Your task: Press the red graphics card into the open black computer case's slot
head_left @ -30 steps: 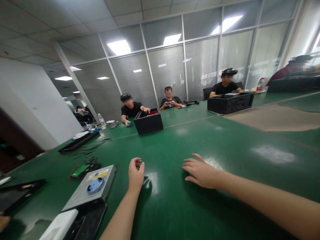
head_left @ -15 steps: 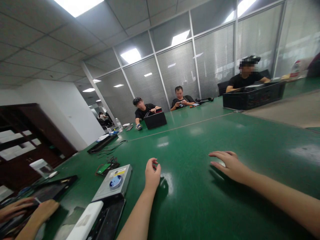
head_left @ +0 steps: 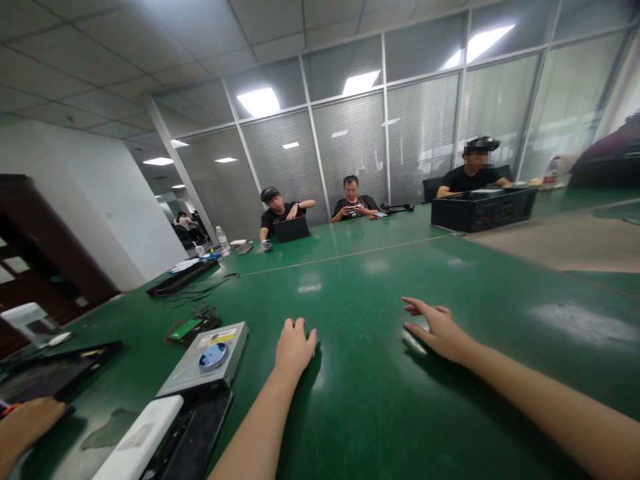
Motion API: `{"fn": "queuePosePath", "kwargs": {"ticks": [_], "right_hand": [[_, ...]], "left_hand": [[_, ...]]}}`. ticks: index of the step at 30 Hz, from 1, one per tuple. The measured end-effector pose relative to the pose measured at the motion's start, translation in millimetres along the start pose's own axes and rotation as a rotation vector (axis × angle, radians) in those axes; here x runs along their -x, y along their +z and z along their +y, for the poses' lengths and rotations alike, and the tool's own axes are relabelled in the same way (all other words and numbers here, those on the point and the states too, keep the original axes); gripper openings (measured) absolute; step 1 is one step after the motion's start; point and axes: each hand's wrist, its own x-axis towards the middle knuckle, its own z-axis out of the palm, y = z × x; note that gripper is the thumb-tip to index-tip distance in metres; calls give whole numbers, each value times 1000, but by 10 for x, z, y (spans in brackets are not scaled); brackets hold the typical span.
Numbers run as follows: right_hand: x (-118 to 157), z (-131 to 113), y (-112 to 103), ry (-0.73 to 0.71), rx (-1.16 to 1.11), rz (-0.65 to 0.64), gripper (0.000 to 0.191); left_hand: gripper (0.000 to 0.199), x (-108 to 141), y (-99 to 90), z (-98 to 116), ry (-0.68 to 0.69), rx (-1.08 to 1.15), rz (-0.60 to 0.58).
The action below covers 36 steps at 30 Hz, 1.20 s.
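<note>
My left hand [head_left: 295,347] is just above or on the green table [head_left: 360,407], palm down, fingers loosely bent and apart, with nothing in it. To its left lies a silver optical drive [head_left: 185,371] with a blue round cap-like piece [head_left: 213,357] on top. My right hand [head_left: 440,330] hovers low over the table, fingers stretched and thumb apart, holding nothing. Near the drive are a black metal tray [head_left: 205,423], a long white case [head_left: 140,443] and a green circuit board [head_left: 187,329] with dark parts and wires.
A neighbour's hand [head_left: 33,423] works at the lower left beside a black panel [head_left: 65,373]. Across the table, people sit near a black box [head_left: 291,229] and a larger black computer case [head_left: 483,209]. A clear jar [head_left: 35,325] and a bottle [head_left: 223,240] stand leftward.
The view has turned, so the scene sits further left. My left hand's fingers have opened slightly; my right hand keeps much the same pose. The person across has raised an elbow.
</note>
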Motion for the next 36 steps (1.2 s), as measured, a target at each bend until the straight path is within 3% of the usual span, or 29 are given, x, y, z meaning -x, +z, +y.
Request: {"fn": "queuePosePath", "kwargs": {"ticks": [6, 14, 19, 23, 36], "right_hand": [[4, -52, -34, -14, -27, -15, 58], [-7, -38, -38, -7, -47, -10, 59], [-12, -39, -20, -13, -51, -17, 58], [-6, -48, -28, -12, -56, -18, 58], [14, -22, -39, -21, -28, -31, 56]], "left_hand": [[39, -14, -8, 10, 6, -26, -69], [46, -32, -5, 14, -9, -3, -29], [36, -54, 43, -28, 4, -28, -85], [40, -60, 60, -49, 9, 0, -33], [35, -28, 29, -17, 5, -12, -59]]}}
